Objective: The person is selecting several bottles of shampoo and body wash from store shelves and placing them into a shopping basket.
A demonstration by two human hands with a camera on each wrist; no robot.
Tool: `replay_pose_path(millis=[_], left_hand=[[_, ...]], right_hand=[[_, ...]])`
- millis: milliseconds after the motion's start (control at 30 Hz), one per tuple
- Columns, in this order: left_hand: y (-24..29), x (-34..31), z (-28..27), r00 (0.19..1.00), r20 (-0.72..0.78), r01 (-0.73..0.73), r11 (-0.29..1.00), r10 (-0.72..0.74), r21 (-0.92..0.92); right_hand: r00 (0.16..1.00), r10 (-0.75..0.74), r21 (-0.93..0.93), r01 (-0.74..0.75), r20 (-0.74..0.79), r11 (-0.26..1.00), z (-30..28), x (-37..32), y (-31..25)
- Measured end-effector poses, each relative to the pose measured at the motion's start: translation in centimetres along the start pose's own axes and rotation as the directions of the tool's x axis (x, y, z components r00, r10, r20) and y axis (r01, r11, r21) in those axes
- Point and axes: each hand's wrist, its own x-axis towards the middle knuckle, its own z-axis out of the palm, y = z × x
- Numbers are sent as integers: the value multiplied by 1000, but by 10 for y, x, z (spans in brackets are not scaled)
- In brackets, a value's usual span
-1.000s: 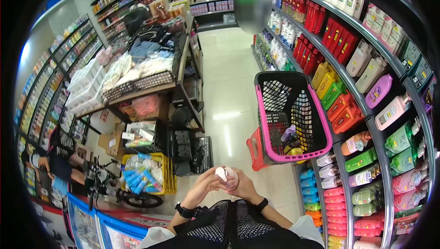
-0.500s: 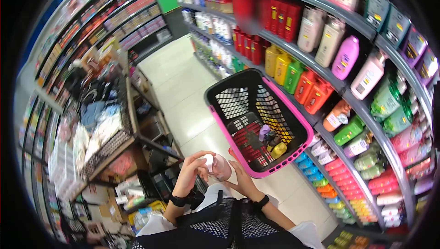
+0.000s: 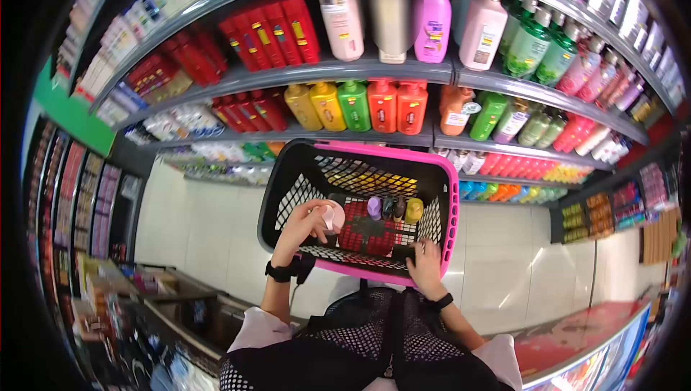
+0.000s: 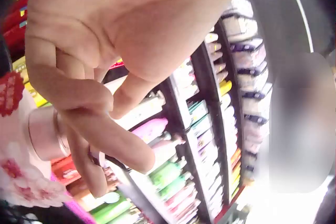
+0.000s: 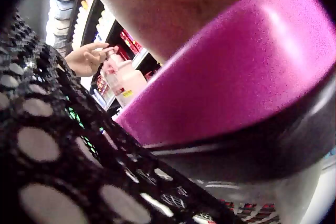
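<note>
My left hand (image 3: pixel 301 225) is over the left side of the shopping basket (image 3: pixel 452 207), its fingers curled at the neck of a pink pump bottle (image 3: pixel 335 215). In the left wrist view the fingers bend around the bottle's pale pump collar (image 4: pixel 47 133), beside a floral print on its body. Seen from the right wrist, the pink bottle (image 5: pixel 131 81) is upright under the left hand (image 5: pixel 86 60). My right hand (image 3: pixel 426 267) grips the basket's near rim toward the right, fingers bent over the edge; the pink rim (image 5: pixel 236 71) hides those fingers in the right wrist view.
Inside the basket lie a purple-capped item (image 3: pixel 374 207), dark items and a yellow one (image 3: pixel 414 210). Behind it, shelves (image 3: pixel 389 71) carry rows of bottles, among them a purple bottle (image 3: pixel 432 24). A red-topped freezer (image 3: pixel 576 341) stands at the lower right.
The view has turned right to face the shelves. The right hand has left the bottle for the basket rim. The left hand has carried the bottle over the basket.
</note>
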Motion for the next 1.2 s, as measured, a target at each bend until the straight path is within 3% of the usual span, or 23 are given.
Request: replay_pose_path(millis=[33,67,100,167,200,267,433,533,567,633,667,767,800,867,900,967,1000,1067,1100,1133,1167,1200], left_hand=[[-13,21,-10,998,50,-34,996,30,80],[-23,38,-16,998,57,-30,996,25,83],[-45,64,-34,992,121,-54,978,30,200],[-65,114,-50,972,232,-98,964,40,247],[-74,135,-52,964,263,-101,963,33,251],[-97,176,-53,945,297,22,937,-133,349],[-176,267,-33,841,474,34,900,-261,435],[-211,287,-7,740,497,390,891,-454,233],[-242,305,-6,697,592,398,905,-406,152],[-285,329,7,697,641,447,894,-322,-37],[-290,326,14,747,472,532,847,-468,-4],[-287,336,36,723,355,654,753,-592,-76],[-284,341,41,714,370,657,752,-595,-59],[-297,360,35,671,567,620,781,-478,-76],[-302,360,36,665,573,622,780,-480,-68],[-293,366,53,738,466,623,757,-488,-195],[-289,367,53,719,442,650,744,-537,-152],[-314,373,45,716,510,652,718,-478,-243],[-299,360,51,736,366,667,702,-570,-248],[-298,361,41,693,604,569,813,-394,-123],[-330,380,28,615,728,528,844,-303,-94],[-334,375,29,672,583,610,788,-457,-86]], right_hand=[[992,53,117,-66,112,991,10,-6,-1],[991,14,66,-22,130,998,14,-10,-9],[992,28,61,-36,126,997,16,-8,-11],[991,43,113,-58,126,992,28,-9,-28],[999,23,117,-27,37,993,23,-5,-36],[997,57,48,-59,44,997,26,-6,-42],[987,156,-28,-157,-33,987,26,2,-42],[971,230,-52,-233,-69,971,23,9,-41],[966,242,-52,-248,-89,968,23,11,-38],[954,278,-76,-287,-109,955,26,10,-36],[958,267,-72,-276,-108,959,27,10,-36],[953,283,-76,-292,-111,953,27,13,-33],[951,284,-65,-293,-122,954,27,14,-33],[953,274,-55,-283,-132,958,28,17,-35],[949,283,-55,-293,-136,955,28,18,-35],[954,264,-87,-278,-140,957,24,24,-26],[956,254,-76,-267,-143,961,22,27,-24],[957,263,-73,-273,-124,959,20,28,-25],[955,272,-77,-282,-116,956,19,29,-26],[955,281,-70,-288,-94,955,21,28,-25],[956,282,-64,-288,-79,956,20,29,-26],[958,277,-57,-281,-79,958,19,29,-27]])
